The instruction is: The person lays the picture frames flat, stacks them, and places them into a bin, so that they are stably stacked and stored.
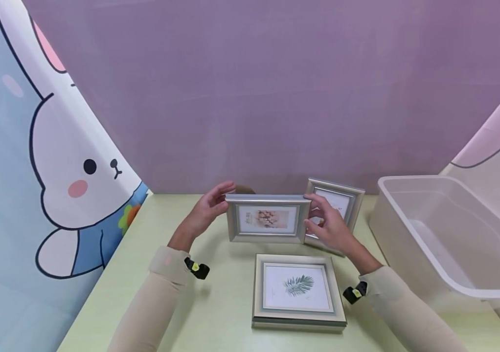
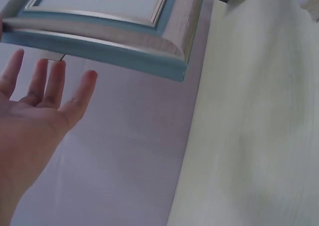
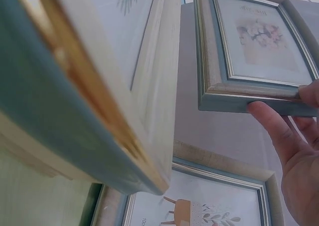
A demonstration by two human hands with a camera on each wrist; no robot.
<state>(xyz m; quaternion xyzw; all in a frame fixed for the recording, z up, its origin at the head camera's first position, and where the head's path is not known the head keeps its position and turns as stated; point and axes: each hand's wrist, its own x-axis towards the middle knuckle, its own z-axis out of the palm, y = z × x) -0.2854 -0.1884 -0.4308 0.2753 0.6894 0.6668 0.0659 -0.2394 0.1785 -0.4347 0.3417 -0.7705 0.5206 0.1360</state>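
Three picture frames show their pictures. One, the floral picture frame, is upright between the person's two hands, toward the back of the worktop; whether its lower edge touches the surface cannot be told. The left hand is at its left end, with four fingers spread and nearly straight and the thumb against the frame's edge. The right hand grips the opposite end, fingers and thumb bent around the rim.

The second, the chair-and-plant picture frame, leans upright just behind the right hand, partly hidden by it. The third, the palm-leaf picture frame, lies face up nearer the person, between the two forearms; its thick edge leaves unclear whether another lies underneath.

One translucent plastic bin stands at the right of the worktop. There are two beige sleeves, and two small black wrist cameras, one per wrist. Behind is one plain purple backdrop; one cartoon rabbit is printed on the left-hand cloth.
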